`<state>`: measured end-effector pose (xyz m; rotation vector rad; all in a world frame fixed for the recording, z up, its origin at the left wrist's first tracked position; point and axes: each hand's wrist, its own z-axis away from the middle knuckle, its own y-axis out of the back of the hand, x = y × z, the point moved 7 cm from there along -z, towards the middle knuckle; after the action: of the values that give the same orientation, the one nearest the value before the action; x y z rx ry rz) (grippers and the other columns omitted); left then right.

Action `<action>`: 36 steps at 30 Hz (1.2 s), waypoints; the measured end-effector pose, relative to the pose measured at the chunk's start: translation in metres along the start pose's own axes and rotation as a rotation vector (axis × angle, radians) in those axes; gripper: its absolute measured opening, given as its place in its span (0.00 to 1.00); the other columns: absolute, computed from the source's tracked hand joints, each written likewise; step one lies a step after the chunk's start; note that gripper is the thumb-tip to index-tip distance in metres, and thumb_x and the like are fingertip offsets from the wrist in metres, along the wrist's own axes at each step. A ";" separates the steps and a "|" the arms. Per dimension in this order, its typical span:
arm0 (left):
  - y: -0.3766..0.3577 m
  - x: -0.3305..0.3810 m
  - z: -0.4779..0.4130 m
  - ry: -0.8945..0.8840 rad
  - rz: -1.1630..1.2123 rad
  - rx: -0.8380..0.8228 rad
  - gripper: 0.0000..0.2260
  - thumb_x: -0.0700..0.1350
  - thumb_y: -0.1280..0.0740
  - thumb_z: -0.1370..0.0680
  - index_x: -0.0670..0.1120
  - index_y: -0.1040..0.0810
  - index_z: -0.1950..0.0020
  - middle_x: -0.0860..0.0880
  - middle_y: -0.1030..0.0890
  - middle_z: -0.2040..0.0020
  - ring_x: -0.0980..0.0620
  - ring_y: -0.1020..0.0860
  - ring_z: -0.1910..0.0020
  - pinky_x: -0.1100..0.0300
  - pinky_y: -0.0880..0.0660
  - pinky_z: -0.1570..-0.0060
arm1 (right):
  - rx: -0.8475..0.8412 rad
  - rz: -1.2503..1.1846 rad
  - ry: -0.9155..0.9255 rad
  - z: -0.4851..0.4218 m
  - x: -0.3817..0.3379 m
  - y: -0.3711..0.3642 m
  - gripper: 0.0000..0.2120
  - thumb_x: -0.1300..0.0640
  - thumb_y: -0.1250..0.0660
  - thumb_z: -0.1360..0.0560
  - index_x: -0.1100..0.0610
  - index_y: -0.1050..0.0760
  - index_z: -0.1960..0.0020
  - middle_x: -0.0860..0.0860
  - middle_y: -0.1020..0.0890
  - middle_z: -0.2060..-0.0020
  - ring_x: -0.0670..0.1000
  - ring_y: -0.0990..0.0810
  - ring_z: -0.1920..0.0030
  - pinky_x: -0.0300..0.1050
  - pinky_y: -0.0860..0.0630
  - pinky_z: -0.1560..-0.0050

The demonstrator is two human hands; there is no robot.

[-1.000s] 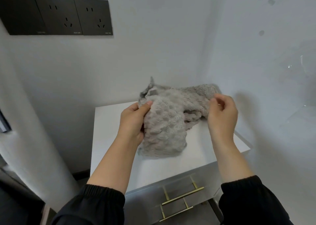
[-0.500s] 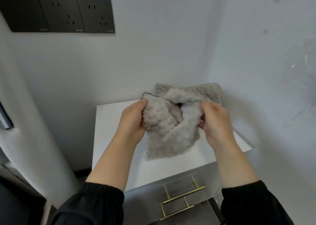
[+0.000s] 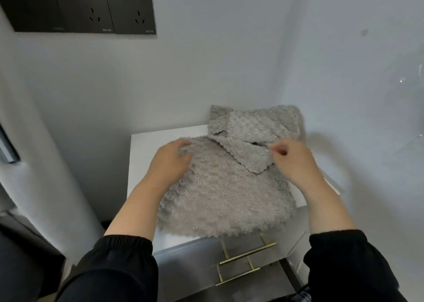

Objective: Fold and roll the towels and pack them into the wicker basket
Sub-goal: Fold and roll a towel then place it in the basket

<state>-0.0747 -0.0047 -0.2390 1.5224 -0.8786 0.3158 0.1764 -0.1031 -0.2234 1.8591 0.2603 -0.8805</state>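
Looking at it, the grey towel should be super light and floppy, zero stiffness, so I'd expect it to sag and bunch wherever it isn't supported. The fluffy pile probably clings to itself a bit, not slippery. Best bet for holding it is the corners or the scalloped hem. It lies spread on the white desk, near edge at the front, just above the brass drawer handles. The left hand pinches the far-left corner and the right hand pinches the far-right edge, where a corner flap lies folded back. Plush, knobbly, wavy border. Behind it a second towel sits crumpled by the wall.
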 end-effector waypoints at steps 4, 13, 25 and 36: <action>-0.039 0.013 0.011 -0.140 -0.181 -0.304 0.15 0.46 0.35 0.21 0.48 0.25 0.33 0.50 0.24 0.35 0.53 0.26 0.37 0.61 0.33 0.38 | -0.295 0.155 0.111 0.011 -0.011 -0.038 0.06 0.59 0.31 0.26 0.52 0.20 0.50 0.45 0.20 0.54 0.45 0.22 0.52 0.43 0.24 0.47; -0.041 0.016 0.004 -0.081 -0.322 -0.186 0.12 0.49 0.40 0.20 0.50 0.23 0.38 0.49 0.19 0.45 0.48 0.22 0.48 0.54 0.24 0.50 | -0.107 0.408 0.078 0.004 0.002 -0.053 0.09 0.60 0.36 0.26 0.54 0.23 0.47 0.53 0.20 0.52 0.57 0.23 0.49 0.48 0.26 0.56; -0.045 -0.005 -0.010 0.108 -0.136 -0.102 0.27 0.45 0.40 0.21 0.51 0.43 0.23 0.44 0.24 0.36 0.44 0.25 0.40 0.53 0.28 0.44 | -0.207 0.361 -0.031 -0.001 0.009 -0.046 0.18 0.42 0.30 0.29 0.47 0.25 0.42 0.47 0.20 0.51 0.53 0.21 0.52 0.44 0.29 0.58; -0.062 -0.004 0.003 0.641 1.013 -0.269 0.12 0.49 0.42 0.18 0.40 0.27 0.47 0.40 0.18 0.57 0.48 0.18 0.71 0.63 0.22 0.76 | 0.180 -0.337 0.021 0.001 0.002 -0.013 0.11 0.62 0.39 0.23 0.48 0.23 0.53 0.50 0.17 0.63 0.53 0.17 0.60 0.54 0.21 0.52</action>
<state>-0.0365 -0.0106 -0.2872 0.5458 -1.0408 1.2784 0.1701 -0.0989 -0.2338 2.0252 0.5344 -1.1448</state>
